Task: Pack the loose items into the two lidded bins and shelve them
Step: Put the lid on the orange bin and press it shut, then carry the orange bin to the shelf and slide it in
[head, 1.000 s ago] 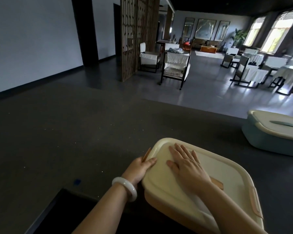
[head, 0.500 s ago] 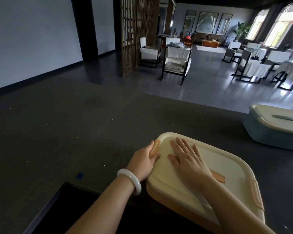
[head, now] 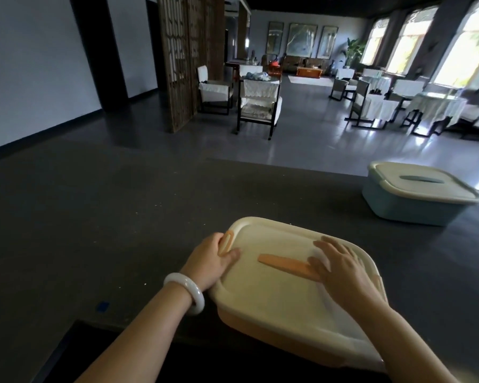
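Note:
An orange bin with a cream lid (head: 277, 288) sits on the dark counter (head: 108, 222) right in front of me. My left hand (head: 212, 262) grips the orange clasp (head: 226, 242) at the lid's left edge, thumb lying on the lid. My right hand (head: 343, 269) lies flat with spread fingers on the right part of the lid, beside the orange handle strip (head: 285, 265). A blue bin with a cream lid (head: 415, 194) stands closed at the counter's far right. No loose items are in view.
The counter's far edge runs across the middle of the view, with open grey floor beyond. Chairs (head: 257, 106) and cloth-covered tables (head: 432, 109) stand further back. A wooden lattice screen (head: 188, 56) rises at the left. A dark opening (head: 75, 355) lies at the near left.
My right hand has slid from the lid's left part to its right side, uncovering the handle strip. My left hand stays at the left clasp, which now lies folded down against the lid.

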`<state>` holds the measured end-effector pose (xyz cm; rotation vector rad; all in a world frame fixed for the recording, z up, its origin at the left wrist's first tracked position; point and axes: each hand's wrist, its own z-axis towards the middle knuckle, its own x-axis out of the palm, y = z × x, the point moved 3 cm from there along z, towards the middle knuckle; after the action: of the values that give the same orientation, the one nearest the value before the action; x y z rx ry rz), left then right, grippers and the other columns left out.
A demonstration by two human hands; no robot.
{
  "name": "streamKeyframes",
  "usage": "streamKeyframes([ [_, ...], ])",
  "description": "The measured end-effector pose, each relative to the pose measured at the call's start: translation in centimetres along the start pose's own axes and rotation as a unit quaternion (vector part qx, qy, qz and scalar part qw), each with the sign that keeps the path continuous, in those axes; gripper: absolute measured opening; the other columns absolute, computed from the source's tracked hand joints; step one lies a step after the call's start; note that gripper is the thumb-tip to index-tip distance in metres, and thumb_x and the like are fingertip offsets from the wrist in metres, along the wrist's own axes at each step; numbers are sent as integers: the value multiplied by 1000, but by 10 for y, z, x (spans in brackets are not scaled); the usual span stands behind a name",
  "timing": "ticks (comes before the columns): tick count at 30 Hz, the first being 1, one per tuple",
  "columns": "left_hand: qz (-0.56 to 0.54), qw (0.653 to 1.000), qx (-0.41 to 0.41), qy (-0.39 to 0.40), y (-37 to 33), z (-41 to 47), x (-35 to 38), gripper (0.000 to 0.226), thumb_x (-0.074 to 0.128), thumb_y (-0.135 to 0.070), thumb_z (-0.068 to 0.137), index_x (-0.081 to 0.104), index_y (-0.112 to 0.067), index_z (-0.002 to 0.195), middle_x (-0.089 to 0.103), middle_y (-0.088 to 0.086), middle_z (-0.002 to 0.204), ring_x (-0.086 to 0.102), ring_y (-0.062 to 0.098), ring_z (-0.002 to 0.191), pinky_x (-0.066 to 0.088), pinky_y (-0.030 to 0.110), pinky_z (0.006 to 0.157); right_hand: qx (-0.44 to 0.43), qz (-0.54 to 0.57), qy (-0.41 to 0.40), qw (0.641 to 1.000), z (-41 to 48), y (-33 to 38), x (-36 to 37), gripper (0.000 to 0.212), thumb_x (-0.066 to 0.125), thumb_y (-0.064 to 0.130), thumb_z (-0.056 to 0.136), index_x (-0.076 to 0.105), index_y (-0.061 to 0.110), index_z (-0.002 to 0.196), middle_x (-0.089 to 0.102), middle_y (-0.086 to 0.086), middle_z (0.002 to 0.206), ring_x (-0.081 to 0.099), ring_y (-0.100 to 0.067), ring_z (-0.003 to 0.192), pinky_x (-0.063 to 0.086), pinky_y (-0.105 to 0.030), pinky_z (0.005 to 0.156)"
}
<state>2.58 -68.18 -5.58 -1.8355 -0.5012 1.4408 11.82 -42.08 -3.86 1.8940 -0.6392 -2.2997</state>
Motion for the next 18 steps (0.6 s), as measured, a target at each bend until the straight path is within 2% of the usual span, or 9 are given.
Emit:
streamKeyframes([
  [2,27,999,-19,-17,-4,7,0,44,53,-59,89,53,-23,113,58,-6,100,57,7,85,43,26,69,42,-17,-14,999,-15,-25,-9,54,48,45,96,39,24,144,34,3,153,27,-19,141,20,-38,116],
  [4,45,998,-44,-12,-7,13,4,45,51,-61,89,52,-19,104,57,0,98,56,13,83,44,31,70,84,-6,-15,996,-30,-41,-13,61,46,47,95,29,22,148,26,2,156,20,-21,143,18,-40,117],
  [6,53,996,-73,2,-9,15,10,47,50,-63,88,48,-19,106,56,2,99,58,17,84,48,35,73,136,29,-13,990,-42,-51,-12,68,45,52,94,23,21,150,23,0,156,22,-25,141,23,-42,114],
  [8,48,994,-94,-1,-9,13,13,50,50,-64,88,46,-19,108,56,2,97,59,18,83,47,34,67,198,61,-16,978,-50,-59,-9,70,43,58,92,26,20,148,32,-4,149,33,-29,135,34,-43,105],
  [9,46,994,-99,-3,-9,11,13,51,50,-64,88,46,-18,109,56,2,96,59,17,81,44,32,63,229,70,-18,971,-52,-62,-6,68,42,61,91,33,17,143,40,-7,142,42,-30,128,40,-41,96],
  [11,47,993,-105,-7,-9,7,14,53,50,-64,88,45,-16,111,55,3,96,57,17,80,40,30,59,283,109,-17,953,-54,-68,-2,60,40,63,90,52,10,116,55,-11,120,56,-29,101,42,-36,76],
  [13,41,992,-119,-18,-7,0,16,54,50,-64,87,44,-15,110,55,5,95,57,18,79,39,31,59,314,151,-6,937,-54,-74,-1,54,41,63,90,57,12,90,62,-9,98,55,-19,78,39,-34,63],
  [18,10,986,-149,-68,1,-23,21,58,53,-65,85,46,-11,103,54,4,85,53,20,72,36,35,59,317,204,-9,926,-49,-84,0,48,53,64,84,60,17,80,64,-1,77,59,-18,70,40,-31,57],
])
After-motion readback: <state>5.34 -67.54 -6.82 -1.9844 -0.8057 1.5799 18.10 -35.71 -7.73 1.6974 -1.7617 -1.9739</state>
